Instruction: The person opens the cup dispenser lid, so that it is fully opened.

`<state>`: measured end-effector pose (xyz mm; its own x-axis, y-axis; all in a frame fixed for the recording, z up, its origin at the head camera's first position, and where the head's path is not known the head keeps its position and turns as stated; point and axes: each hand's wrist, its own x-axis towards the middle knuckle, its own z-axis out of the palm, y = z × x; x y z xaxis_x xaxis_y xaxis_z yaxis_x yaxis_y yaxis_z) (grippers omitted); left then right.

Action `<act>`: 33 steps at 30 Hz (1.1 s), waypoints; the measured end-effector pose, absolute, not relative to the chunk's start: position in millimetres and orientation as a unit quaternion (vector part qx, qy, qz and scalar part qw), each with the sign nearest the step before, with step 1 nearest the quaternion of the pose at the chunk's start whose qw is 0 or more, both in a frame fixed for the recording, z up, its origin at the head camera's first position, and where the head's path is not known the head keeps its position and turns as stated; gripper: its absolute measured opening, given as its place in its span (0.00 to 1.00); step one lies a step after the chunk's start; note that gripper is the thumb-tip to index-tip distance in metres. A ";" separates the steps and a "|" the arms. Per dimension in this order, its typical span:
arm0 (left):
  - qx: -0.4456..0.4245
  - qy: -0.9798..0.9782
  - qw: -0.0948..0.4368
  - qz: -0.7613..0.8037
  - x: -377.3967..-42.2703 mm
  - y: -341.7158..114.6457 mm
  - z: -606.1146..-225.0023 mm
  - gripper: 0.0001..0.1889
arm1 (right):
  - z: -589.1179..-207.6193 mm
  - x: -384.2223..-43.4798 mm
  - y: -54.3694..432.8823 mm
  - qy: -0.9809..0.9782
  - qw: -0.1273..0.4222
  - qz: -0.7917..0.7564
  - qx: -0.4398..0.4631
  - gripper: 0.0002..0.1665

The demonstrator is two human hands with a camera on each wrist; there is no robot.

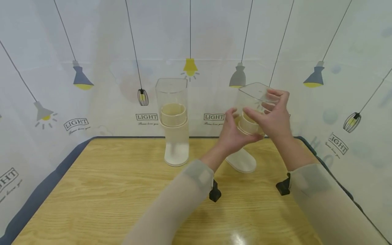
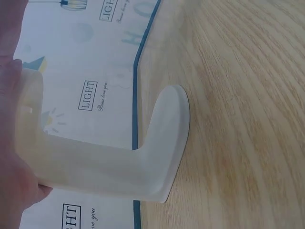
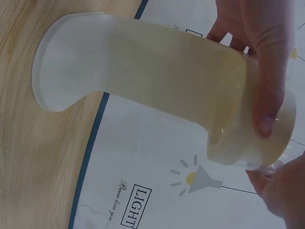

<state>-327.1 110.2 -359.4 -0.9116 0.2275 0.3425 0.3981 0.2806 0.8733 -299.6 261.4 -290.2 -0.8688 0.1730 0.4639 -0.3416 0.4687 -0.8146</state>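
Observation:
My two hands are at the top of the right-hand stand, a cream column with a white rounded foot (image 1: 242, 160) and a ring-shaped head (image 2: 27, 114). Above the head sits a clear, open-topped square container (image 1: 255, 89), angled toward the right. My left hand (image 1: 234, 134) grips the lower part around the cream ring, thumb across the front. Higher up, my right hand (image 1: 275, 119) curls its fingers and thumb round the clear container. The column (image 3: 162, 71) rises below my hands, and the foot rests on the table. Fingers behind the container are partly hidden.
A matching stand with clear container (image 1: 173, 97) stands upright to the left, near the back edge. The wooden table (image 1: 107, 190) has a dark blue rear edge. White sheets (image 1: 107, 112) printed with lamps hang behind and at both sides.

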 end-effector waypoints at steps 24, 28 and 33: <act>-0.179 -0.827 0.103 -0.522 -328.6 118.9 -354.3 0.66 | -281.9 -300.8 247.0 -0.787 0.266 0.557 0.004 0.51; -0.182 -0.828 0.097 -0.521 -328.9 118.7 -353.9 0.66 | -281.1 -300.2 247.3 -0.788 0.268 0.555 0.002 0.51; -0.185 -0.834 0.106 -0.509 -329.0 117.0 -354.7 0.66 | -281.3 -301.3 248.5 -0.777 0.260 0.574 -0.010 0.49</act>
